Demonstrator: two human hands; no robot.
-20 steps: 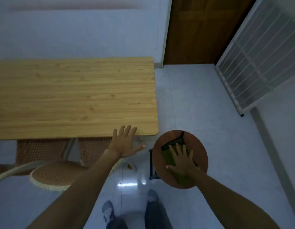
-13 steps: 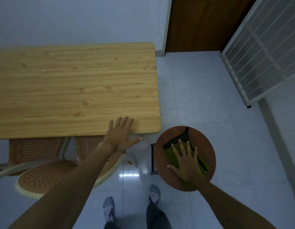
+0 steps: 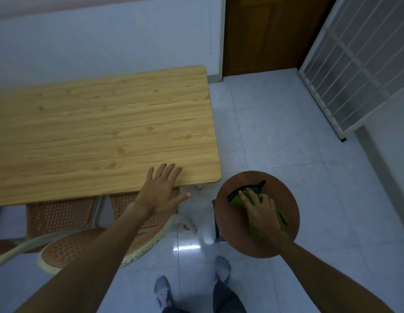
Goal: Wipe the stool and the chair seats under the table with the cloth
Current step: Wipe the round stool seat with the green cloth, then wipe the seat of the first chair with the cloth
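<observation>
A round brown stool (image 3: 282,199) stands on the floor right of the table's near corner. A green cloth with dark edging (image 3: 236,197) lies on its seat, and my right hand (image 3: 260,208) presses down on it, fingers curled over the fabric. My left hand (image 3: 161,190) rests flat with spread fingers on the near edge of the wooden table (image 3: 101,132), holding nothing. Woven orange chair seats (image 3: 60,213) show under the table edge, and a round woven chair seat (image 3: 83,245) juts out below my left forearm.
A brown door (image 3: 264,32) is at the back and a white wire rack (image 3: 359,64) leans at the right wall. The tiled floor (image 3: 286,123) is glossy. My feet (image 3: 222,266) stand just behind the stool.
My right hand has slid the cloth toward the stool's far left side and bunched it under curled fingers. The view has tilted upward. My left hand stays on the table edge.
</observation>
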